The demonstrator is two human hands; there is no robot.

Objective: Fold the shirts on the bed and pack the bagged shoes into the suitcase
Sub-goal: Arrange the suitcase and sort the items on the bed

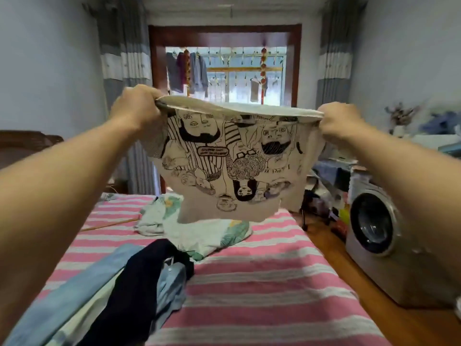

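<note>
left hand [136, 107], right hand [340, 121] gripping printed shirt [232, 161]

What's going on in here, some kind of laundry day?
A person is sorting clothes at a bed. Both hands hold up a cream shirt with black cartoon drawings above the pink striped bed: the left hand and the right hand each pinch one end of its upper edge, stretched out in the air. A leaf-print shirt and a pile of blue and dark clothes lie unfolded on the bed. No suitcase is in view.
</note>
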